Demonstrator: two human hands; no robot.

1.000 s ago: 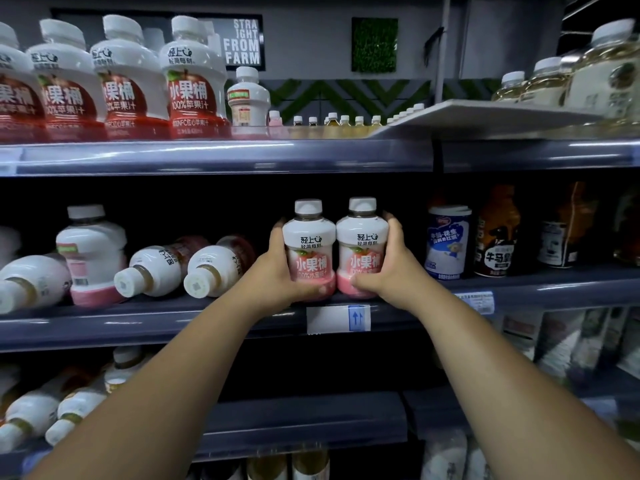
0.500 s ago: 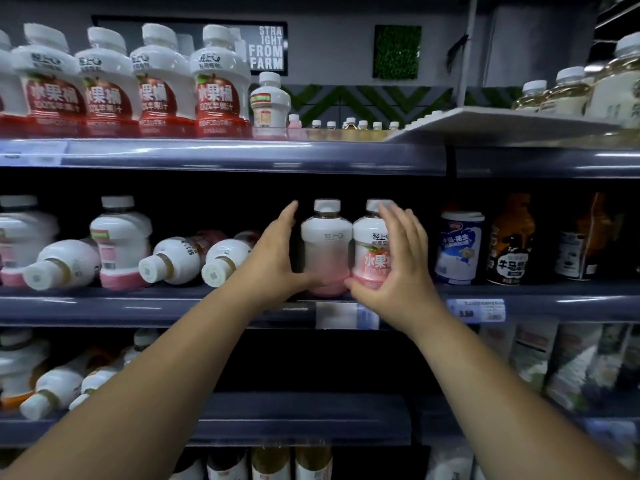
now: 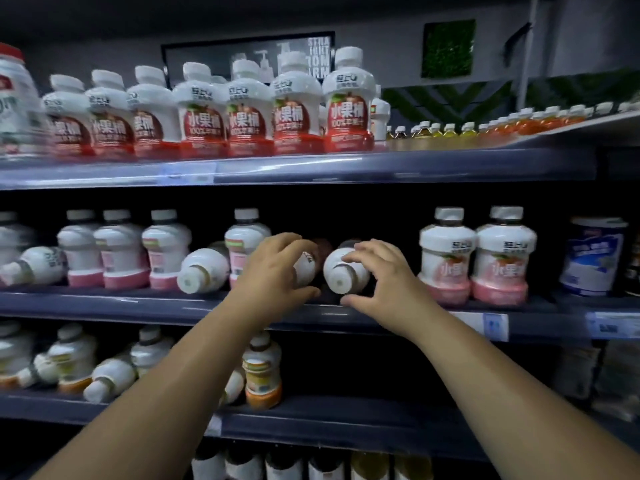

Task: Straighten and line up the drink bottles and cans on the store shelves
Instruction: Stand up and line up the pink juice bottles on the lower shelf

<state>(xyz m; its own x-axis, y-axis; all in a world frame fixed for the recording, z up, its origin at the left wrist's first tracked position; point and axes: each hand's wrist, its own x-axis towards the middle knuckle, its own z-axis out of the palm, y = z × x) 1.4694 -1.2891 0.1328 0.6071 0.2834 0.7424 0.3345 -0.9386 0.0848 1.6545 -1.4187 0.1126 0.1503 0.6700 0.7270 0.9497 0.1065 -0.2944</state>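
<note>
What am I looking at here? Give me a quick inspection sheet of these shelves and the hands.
Surface: middle shelf, dark, with a price tag strip on its front edge.
Job's things: two upright pink bottles at right; toppled bottle lying cap-forward at left; more lie toppled on the lower shelf.
Clutter: blue-and-white can at far right.
Grippers: left hand and right hand each close around a lying bottle.
Cables: nothing seen.
Surroundings: red-label bottles upright on the top shelf.

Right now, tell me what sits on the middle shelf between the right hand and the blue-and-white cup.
In the head view, two upright pink-bottomed bottles stand side by side between the right hand and the blue-and-white cup.
</note>
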